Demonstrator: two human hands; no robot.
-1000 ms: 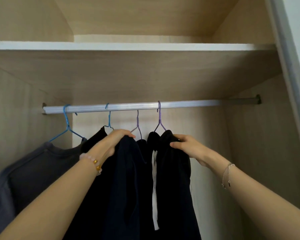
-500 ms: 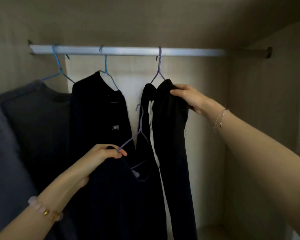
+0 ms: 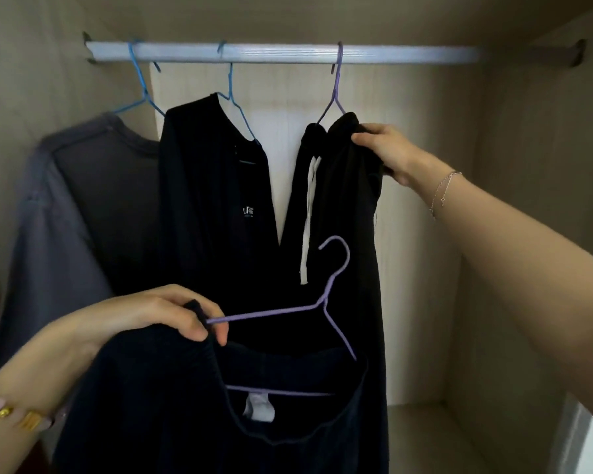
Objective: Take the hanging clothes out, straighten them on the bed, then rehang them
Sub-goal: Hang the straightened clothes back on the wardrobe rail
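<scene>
Fingers (image 3: 199,331) of the left hand (image 3: 144,319), in the lower left of the frame, are clamping on one arm-end of a purple hanger (image 3: 326,304) together with the shoulder fabric of the dark navy garment (image 3: 185,415) it is carrying. This garment is off the rail (image 3: 288,53) and is hanging in the lower centre, in front of the other clothes. The hanger is tilting, with its free hook pointing up beside the white strip (image 3: 307,213) of the black garment (image 3: 346,241).

The right hand (image 3: 387,152), at centre right, is gripping the top fold of that black garment, fingers curled round the cloth. The garment is hanging from a second purple hanger (image 3: 336,90) on the rail. A black top (image 3: 213,200) and a grey shirt (image 3: 83,206) are hanging on blue hangers (image 3: 233,94) in the upper left.

Hazards, as judged from this position:
- The free hook is sitting close to the white strip. Drawing the hanger out may snag it.
- The hanger is being held at one end only. Tilting it further may let the navy garment slide off.
- The right hand is holding cloth, not wire. Pulling may drag the black garment off its hanger.
</scene>
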